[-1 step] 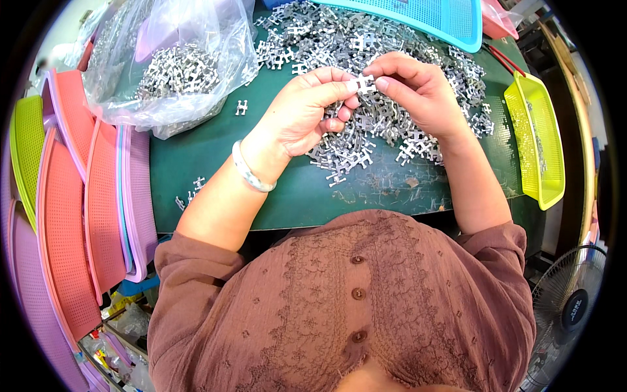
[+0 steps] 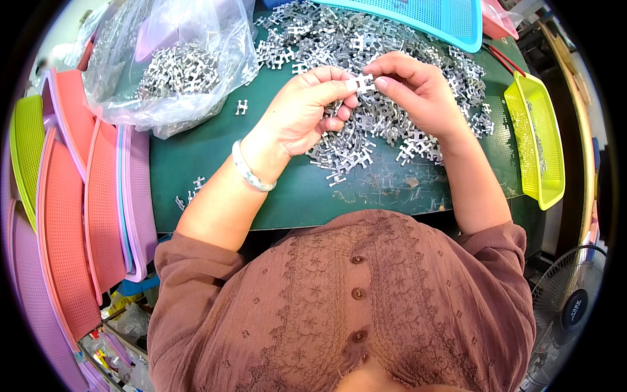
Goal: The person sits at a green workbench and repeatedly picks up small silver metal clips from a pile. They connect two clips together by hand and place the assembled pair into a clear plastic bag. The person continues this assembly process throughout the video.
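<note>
Over the heap point(image 2: 385, 121), our left grip point(image 2: 304, 111) pinches an H-piece point(image 2: 364, 83), likely light, stiff, best end-held; right grip point(image 2: 424, 91) closure unclear

A crinkled reddish-brown blouse point(image 2: 268, 346) has three round brown buttons point(image 2: 358, 294) down its front. Either side of the button row run panels of darker floral embroidery point(image 2: 310, 287), with loose sleeves point(image 2: 196, 258) farther out. Left of the row, a pale mottled bangle point(image 2: 245, 171) rings the left wrist point(image 2: 273, 145).

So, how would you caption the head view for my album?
The left hand holds a silvery piece, right hand at its edge, over a heap.
</note>
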